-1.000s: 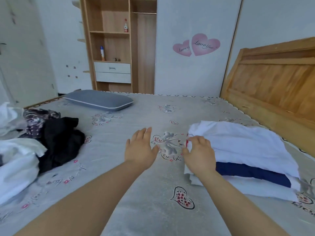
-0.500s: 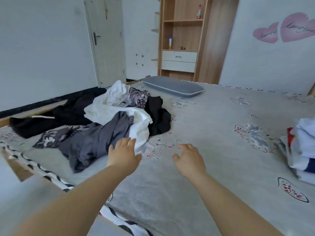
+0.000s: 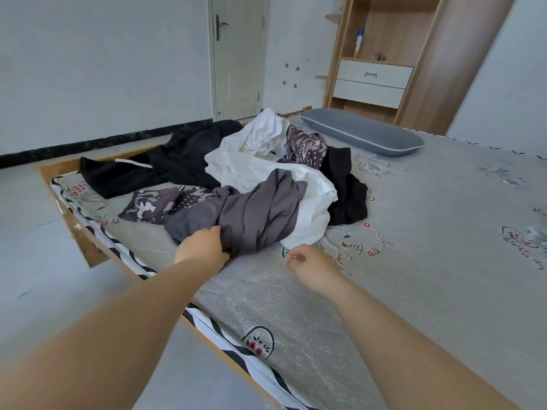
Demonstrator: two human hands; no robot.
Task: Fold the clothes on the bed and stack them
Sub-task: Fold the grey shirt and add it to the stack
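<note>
The left hand is now resting on the near edge of the dark grey garment, its fingers curling into the cloth; half a second ago it was hovering just short of that fabric. The right hand is hovering just above the bed, beside the low corner of the white garment, its fingers loosely curled and holding nothing. It is sitting closer to the heap than before.

The unfolded clothes are lying in one heap at the left side of the bed. The dark grey garment is lying across the front of the heap, partly over the white one. A patterned garment is spreading out to its left, a black garment is stretching along the far edge, and another black piece is lying at the right of the heap.

The view has swung further left: the folded stack seen at the right border earlier is no longer in frame. A grey pillow is lying beyond the heap, with a wooden wardrobe and a closed door behind it.
</note>
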